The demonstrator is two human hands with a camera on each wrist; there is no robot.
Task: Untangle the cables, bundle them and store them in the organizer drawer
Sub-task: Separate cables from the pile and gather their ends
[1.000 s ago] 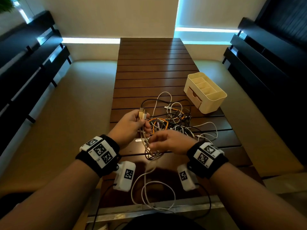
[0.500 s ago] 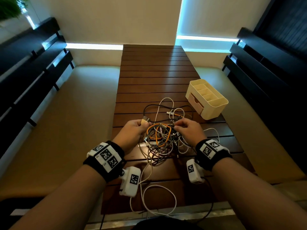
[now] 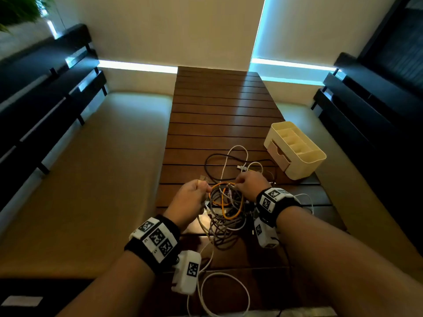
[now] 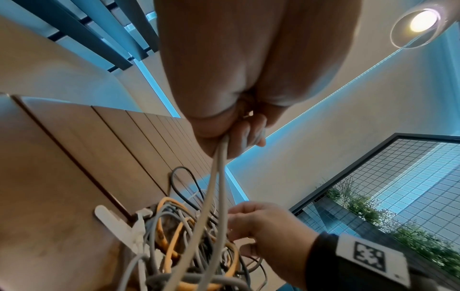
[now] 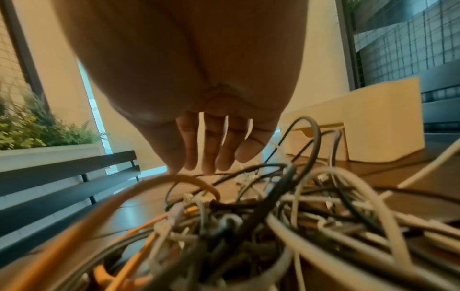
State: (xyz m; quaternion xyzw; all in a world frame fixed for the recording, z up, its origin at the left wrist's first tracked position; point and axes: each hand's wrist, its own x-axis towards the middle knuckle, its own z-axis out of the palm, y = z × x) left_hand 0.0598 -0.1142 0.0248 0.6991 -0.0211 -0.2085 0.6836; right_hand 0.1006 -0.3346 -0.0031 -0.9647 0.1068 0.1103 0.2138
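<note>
A tangle of cables [image 3: 225, 209], orange, grey, black and white, lies on the brown slatted table [image 3: 219, 115]. My left hand [image 3: 194, 195] grips a pale grey cable [image 4: 216, 187] in its curled fingers [image 4: 248, 130], just left of the tangle; both strands run down into the heap. My right hand [image 3: 242, 183] hovers over the tangle's far right side, fingers [image 5: 206, 155] straight and spread, tips by an orange loop [image 5: 184, 180], holding nothing I can see. The cream organizer [image 3: 297, 163] stands at the right, its drawer [image 3: 278, 154] closed.
Loose white cable loops [image 3: 225, 291] trail to the table's near edge. A black loop [image 3: 211, 161] and a white loop [image 3: 235, 154] reach out beyond the tangle. Dark benches [image 3: 45, 106] flank both sides. The table's far half is bare wood.
My right hand left the cable near the front edge and moved forward onto the tangle's far right side. The left hand, still gripping its cable, sank closer to the heap.
</note>
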